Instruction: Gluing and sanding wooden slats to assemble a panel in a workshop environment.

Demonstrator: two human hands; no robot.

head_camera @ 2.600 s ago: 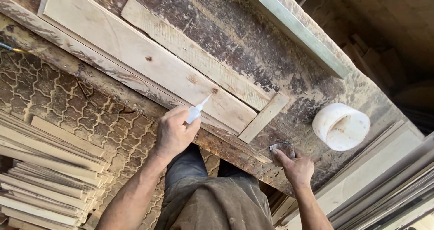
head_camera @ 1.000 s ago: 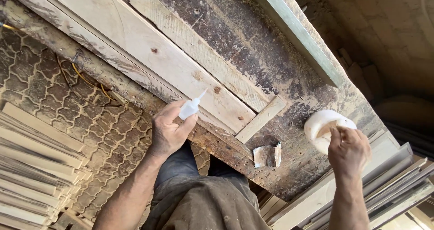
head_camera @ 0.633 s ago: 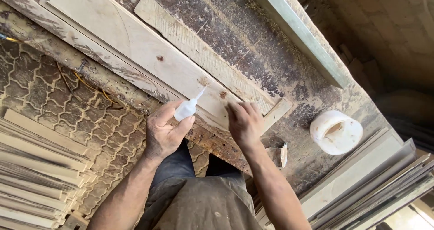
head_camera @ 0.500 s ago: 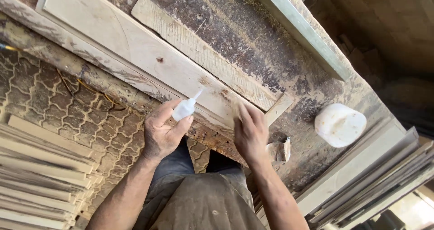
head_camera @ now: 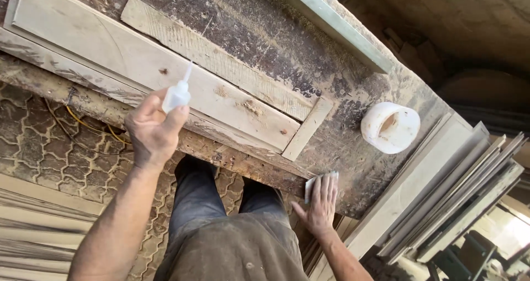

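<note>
My left hand (head_camera: pixel 153 133) holds a small white squeeze bottle (head_camera: pixel 178 93) with its thin nozzle pointing up over a long pale wooden plank (head_camera: pixel 110 54) on the workbench. My right hand (head_camera: pixel 320 202) rests flat on a small folded piece of grey sandpaper (head_camera: pixel 312 184) at the bench's near edge. A narrower rough board (head_camera: pixel 221 60) lies beside the plank, and a short strip (head_camera: pixel 307 128) lies across their right ends.
A white round tub (head_camera: pixel 390 127) stands on the dusty bench (head_camera: pixel 353 165) to the right. A green-edged board (head_camera: pixel 331 24) lies at the far side. Stacked planks (head_camera: pixel 458 198) lean at right. More boards (head_camera: pixel 38 237) lie on the patterned paving below.
My right hand went from the white tub to the plank, then down to the sandpaper at the bench edge. My left hand lifted the bottle slightly left along the plank.
</note>
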